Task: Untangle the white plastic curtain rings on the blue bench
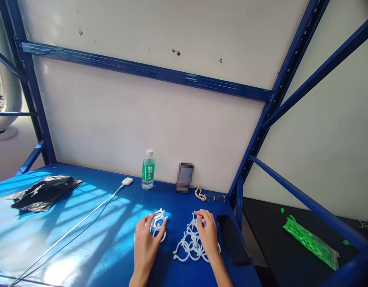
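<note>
My left hand (145, 242) rests on the blue shelf top (91, 239), its fingers curled around a small bunch of white plastic rings (158, 223). A ring sits on one finger of that hand. My right hand (208, 236) lies over a larger pile of linked white rings (188, 245), fingertips pinching a loop at the pile's far edge. Both piles lie side by side near the front of the shelf.
A green-labelled water bottle (148, 170) stands at the back wall, with a white charger and cable (127, 181) to its left. A black plastic bag (43, 193) lies far left. A dark phone (232, 239) lies by my right hand. Glasses (215, 197) rest by the upright. A green bag (309, 241) lies on the black surface.
</note>
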Motion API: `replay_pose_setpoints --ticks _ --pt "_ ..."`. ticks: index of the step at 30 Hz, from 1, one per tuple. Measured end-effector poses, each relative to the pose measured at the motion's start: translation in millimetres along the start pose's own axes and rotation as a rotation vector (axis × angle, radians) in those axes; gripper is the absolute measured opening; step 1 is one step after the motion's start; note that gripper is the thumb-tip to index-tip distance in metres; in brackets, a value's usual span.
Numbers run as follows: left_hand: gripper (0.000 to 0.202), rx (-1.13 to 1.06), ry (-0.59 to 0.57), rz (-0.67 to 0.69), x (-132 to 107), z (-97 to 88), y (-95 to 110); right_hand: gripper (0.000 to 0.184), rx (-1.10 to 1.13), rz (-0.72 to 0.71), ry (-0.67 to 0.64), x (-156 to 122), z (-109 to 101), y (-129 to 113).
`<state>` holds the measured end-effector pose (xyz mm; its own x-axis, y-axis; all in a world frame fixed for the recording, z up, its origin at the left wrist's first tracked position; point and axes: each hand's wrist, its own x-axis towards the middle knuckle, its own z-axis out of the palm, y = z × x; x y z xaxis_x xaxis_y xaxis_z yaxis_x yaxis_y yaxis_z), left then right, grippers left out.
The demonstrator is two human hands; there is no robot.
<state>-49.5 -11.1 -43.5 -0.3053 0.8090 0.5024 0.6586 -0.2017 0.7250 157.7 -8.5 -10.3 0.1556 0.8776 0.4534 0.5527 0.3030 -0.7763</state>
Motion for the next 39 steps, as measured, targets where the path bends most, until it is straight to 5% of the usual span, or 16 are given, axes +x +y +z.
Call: replay_pose_setpoints --ticks 6,18,26,32,39 --pt "0.039 0.389 -0.036 -0.200 6.7 -14.1 -17.4 0.029 -0.362 -0.093 -0.005 -0.6 0.7 16.4" --pt "0.036 0.452 -0.165 -0.296 4.5 -7.7 -19.9 0.018 -0.596 -0.134 -0.058 -2.4 2.6 23.9" --pt "0.037 0.391 -0.063 -0.209 2.7 -2.5 -23.5 0.024 -0.608 -0.125 -0.068 -2.6 2.7 25.0" --pt "0.033 0.301 0.059 -0.043 1.3 -3.9 -6.7 0.025 -0.586 -0.124 -0.042 -1.5 3.6 26.3" --pt "0.029 -0.027 0.029 0.064 -1.0 6.1 20.8 0.027 -0.567 -0.129 -0.023 -1.2 3.4 30.7"
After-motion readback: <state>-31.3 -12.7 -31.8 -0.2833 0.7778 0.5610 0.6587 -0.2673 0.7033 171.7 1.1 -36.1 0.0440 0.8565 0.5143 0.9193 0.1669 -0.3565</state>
